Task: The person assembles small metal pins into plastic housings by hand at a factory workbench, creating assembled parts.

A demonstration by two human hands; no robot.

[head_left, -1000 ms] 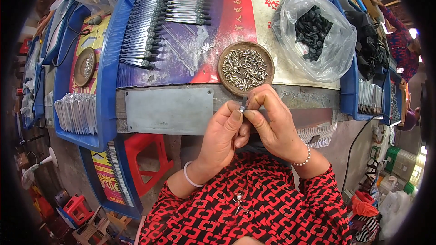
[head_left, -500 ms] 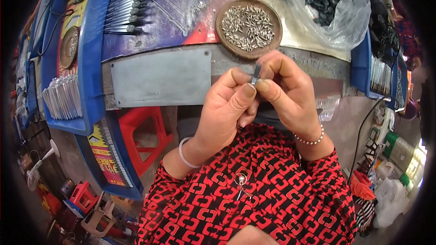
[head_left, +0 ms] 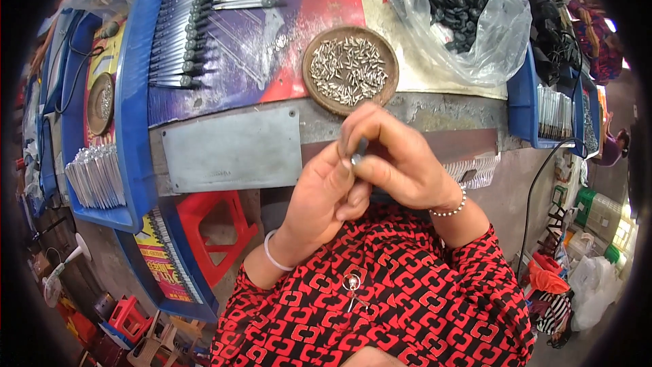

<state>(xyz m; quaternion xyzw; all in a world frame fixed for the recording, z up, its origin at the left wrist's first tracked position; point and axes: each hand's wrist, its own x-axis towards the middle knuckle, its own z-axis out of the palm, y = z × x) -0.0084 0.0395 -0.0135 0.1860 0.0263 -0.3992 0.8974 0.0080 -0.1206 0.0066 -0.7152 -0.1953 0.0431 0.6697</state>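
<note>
My left hand (head_left: pixel 322 190) and my right hand (head_left: pixel 404 163) meet just in front of the table edge, thumbs and fingers pinched around one small dark grey piece with a shiny end (head_left: pixel 359 149). My fingers cover most of it, so its exact kind is hidden. Right beyond my fingertips sits a round brown dish (head_left: pixel 308 71) of small silver metal pins (head_left: pixel 348 68). To the left of my hands lies a flat grey metal plate (head_left: pixel 231 149) with holes at its corners.
Slim silver rods with dark ends (head_left: pixel 180 47) lie at the far left of the table. A clear plastic bag (head_left: pixel 506 51) holds black pieces (head_left: pixel 462 3). Blue trays (head_left: pixel 136 95) with silver rods stand on both sides. A red stool (head_left: pixel 214 231) is under the left side.
The view has shifted, so the table and my hands sit lower and further left in it. My right fingers have curled further over the small piece, hiding more of it.
</note>
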